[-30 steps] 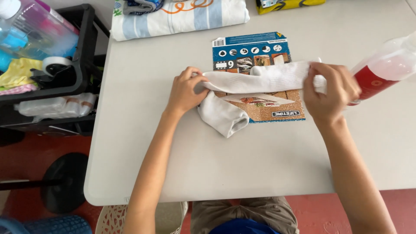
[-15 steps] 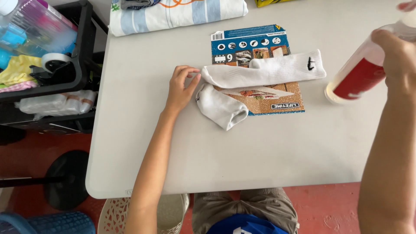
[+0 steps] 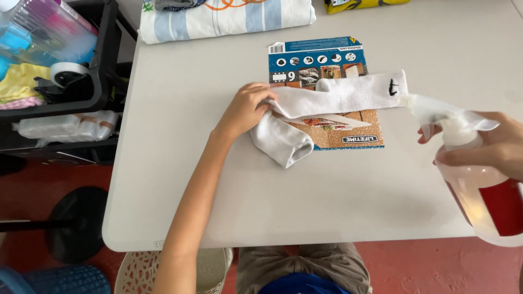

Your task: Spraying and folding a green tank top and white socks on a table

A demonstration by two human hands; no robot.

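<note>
Left hand: the left hand (image 3: 248,109) rests on the table with its fingers curled down onto the heel end of the white sock (image 3: 327,103), pinning the cloth where the sock bends
Right hand: the right hand (image 3: 490,144) is clenched around the neck of a spray bottle (image 3: 474,174), index finger hooked at the trigger, holding the bottle tilted above the table's right side
Spray bottle: clear plastic with a white trigger head and a red label on its lower body; its nozzle points left toward the cuff end of the sock and sits just beside it
White sock: it lies stretched flat across the printed cardboard sheet (image 3: 338,139), leg part running to the right with a small dark mark near the cuff, foot part folded down and toward the person, off the sheet's lower left edge
Printed cardboard sheet: flat on the middle of the grey table (image 3: 180,163), blue band of small pictures on top, brown picture below
Far edge: a folded striped cloth (image 3: 229,16) in white, blue and orange lies along the back of the table, well apart from the hands
Left of the table: a black cart (image 3: 103,71) holds a tape roll (image 3: 68,71), a yellow cloth and clear plastic containers
Below: the person's lap shows at the table's near edge
</note>
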